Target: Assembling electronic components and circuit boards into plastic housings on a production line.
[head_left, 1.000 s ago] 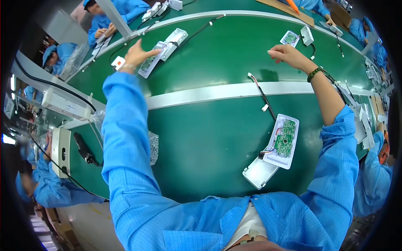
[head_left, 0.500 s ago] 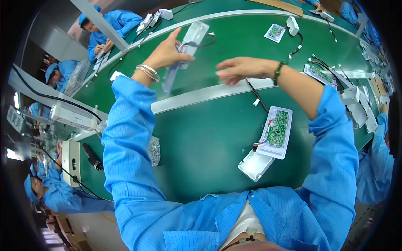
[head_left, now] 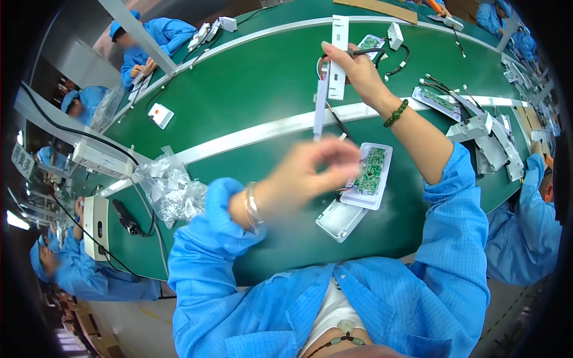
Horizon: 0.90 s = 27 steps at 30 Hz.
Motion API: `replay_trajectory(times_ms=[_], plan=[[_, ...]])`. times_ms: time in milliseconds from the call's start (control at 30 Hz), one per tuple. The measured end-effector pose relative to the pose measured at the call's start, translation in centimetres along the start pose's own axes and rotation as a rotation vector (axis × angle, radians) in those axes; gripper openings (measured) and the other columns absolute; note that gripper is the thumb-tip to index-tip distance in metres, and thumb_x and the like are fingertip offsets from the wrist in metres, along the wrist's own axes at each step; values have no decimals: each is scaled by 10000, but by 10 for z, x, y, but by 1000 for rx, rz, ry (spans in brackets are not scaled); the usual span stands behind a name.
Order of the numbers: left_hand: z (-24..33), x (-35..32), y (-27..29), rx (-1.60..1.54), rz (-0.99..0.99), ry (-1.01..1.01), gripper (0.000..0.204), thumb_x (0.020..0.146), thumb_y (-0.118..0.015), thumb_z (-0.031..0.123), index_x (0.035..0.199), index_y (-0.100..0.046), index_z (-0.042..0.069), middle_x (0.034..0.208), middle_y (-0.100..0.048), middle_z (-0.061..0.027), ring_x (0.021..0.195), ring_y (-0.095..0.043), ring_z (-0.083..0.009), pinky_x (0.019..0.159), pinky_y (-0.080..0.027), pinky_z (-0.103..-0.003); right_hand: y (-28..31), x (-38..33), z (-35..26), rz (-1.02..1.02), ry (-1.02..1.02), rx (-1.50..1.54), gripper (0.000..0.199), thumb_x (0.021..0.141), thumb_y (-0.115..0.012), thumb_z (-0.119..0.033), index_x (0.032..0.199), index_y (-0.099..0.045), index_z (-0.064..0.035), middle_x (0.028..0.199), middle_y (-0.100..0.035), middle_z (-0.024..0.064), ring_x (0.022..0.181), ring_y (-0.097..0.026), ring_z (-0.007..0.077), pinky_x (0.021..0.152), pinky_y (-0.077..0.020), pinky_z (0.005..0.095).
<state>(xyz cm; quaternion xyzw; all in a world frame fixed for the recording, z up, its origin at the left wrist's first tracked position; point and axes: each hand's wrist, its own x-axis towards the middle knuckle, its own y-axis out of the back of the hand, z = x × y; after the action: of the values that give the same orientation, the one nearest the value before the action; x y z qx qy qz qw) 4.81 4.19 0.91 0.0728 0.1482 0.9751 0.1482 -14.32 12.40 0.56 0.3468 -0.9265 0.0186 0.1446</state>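
Note:
My right hand [head_left: 365, 73] is raised over the far side of the bench, closed around a long white plastic housing [head_left: 337, 83] with slots. A black cable and thin coloured wires run at the housing, and a pale flat panel [head_left: 320, 110] hangs below it. My left hand [head_left: 301, 173] is smeared by motion, so its grip does not show. It is beside a white tray holding a green circuit board [head_left: 371, 173] and partly covers the tray's left side. Under the tray's near end lies an open white cover [head_left: 340, 219].
A clear bag of small parts [head_left: 170, 188] lies at left, near a black handheld tool [head_left: 128, 219]. A white box with an orange mark [head_left: 160, 116] rests beyond the pale divider [head_left: 250, 136]. Cabled boards and white housings [head_left: 492, 140] crowd the right. Co-workers sit around.
The white housing has passed from my left hand to my right and moved rightward. My left hand has come back toward me, beside the circuit board.

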Motion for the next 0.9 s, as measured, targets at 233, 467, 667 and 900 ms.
replay_trajectory(times_ms=[233,467,667,900], plan=[[-60,31,9,-868,628,-141,481,830,-529,364,1194,-368,95,1130,-443,-51,996,-453,-163,852,-367,-344,-19,-14,-18,-44,27,175,492,749,-582,-480,969,-510,-46,843,-559,22,770,-558,88,649,-470,244],[-45,39,42,-915,1026,-493,747,690,-523,645,1152,-340,88,1092,-455,-121,1078,-406,-269,936,-310,-431,-24,-43,-16,-351,-99,-123,540,784,-576,-420,1113,-461,-8,802,-507,19,657,-459,71,559,-376,198],[-57,32,51,-638,1038,-273,615,810,-361,601,1095,-377,56,790,-548,-93,678,-575,-229,628,-496,-335,-37,-32,-4,-81,225,-124,737,787,-594,-352,1313,-208,-9,846,-514,61,762,-478,104,685,-387,229],[-70,41,41,-258,974,-99,608,849,-345,554,963,-500,-23,755,-509,-62,654,-469,-123,573,-383,-253,-51,-32,-11,-91,198,-290,665,820,-530,-384,1299,-250,-17,826,-506,76,756,-495,132,680,-401,246]])
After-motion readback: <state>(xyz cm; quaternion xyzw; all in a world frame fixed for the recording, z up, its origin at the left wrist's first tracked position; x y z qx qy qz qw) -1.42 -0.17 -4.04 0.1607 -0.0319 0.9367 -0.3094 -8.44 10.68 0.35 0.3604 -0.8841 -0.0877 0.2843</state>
